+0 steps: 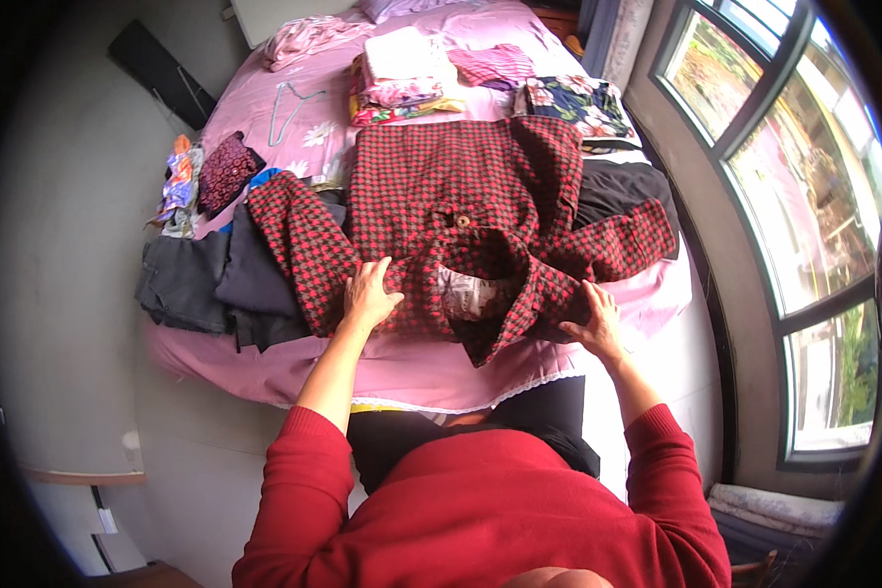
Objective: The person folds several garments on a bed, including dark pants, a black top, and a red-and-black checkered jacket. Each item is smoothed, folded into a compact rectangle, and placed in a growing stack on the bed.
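Note:
A red and dark houndstooth collared shirt (419, 173) lies spread at the near edge of a bed, its collar towards me and its hem away. A button shows near the collar, and a pale lining patch lies inside the neck. My left hand (370, 294) rests on the shirt's left shoulder, thumb and fingers apart. At the opposite shoulder is my right hand (597, 320), its fingers on the fabric's edge; whether they pinch it is unclear. One sleeve angles over dark folded clothes at the left, the other extends over black cloth at the right.
Dark folded garments (184, 283) lie at the bed's left edge, near a patterned maroon cloth (228, 173). Beyond the shirt are a stack of folded clothes (404, 73), a floral folded garment (581, 106) and a clothes hanger (283, 110). Windows (808, 191) stand along the right wall.

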Demonstrator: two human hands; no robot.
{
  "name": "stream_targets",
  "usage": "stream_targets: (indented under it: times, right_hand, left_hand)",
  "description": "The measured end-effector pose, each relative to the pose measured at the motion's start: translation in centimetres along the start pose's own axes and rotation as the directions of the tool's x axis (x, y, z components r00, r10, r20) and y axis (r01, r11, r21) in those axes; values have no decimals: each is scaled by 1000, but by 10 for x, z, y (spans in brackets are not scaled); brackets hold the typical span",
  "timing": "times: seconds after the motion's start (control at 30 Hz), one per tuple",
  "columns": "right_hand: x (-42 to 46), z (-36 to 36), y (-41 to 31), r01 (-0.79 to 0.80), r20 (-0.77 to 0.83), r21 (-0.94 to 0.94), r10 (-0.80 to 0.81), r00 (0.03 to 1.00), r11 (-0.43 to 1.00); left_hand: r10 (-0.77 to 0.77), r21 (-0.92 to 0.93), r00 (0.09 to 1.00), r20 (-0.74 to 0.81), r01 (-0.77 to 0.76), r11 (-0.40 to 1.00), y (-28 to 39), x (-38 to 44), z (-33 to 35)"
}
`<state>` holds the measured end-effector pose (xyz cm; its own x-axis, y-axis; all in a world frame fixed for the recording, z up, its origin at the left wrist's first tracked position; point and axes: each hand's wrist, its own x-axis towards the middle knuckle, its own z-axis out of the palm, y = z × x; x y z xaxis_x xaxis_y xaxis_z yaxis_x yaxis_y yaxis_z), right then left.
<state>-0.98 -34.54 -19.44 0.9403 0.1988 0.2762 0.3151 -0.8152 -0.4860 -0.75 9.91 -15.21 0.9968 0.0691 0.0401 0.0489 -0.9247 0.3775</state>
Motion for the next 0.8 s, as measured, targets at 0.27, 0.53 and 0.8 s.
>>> stream_targets:
  times: [0.27, 0.53, 0.8]
  right_hand:
    - [-10, 29, -4, -23, 86, -163, 37, 996, 986]
    - [67, -80, -23, 460, -239, -209, -501, 832, 863]
    - [205, -374, -216, 149, -360, -631, -458, 813, 761]
  left_hand:
    - [16, 131, 999, 41, -21, 991, 0, 0, 23]
    - [228, -31, 914, -335, -253, 967, 5, -12, -96]
    - [575, 416, 424, -700, -413, 810, 124, 65, -420]
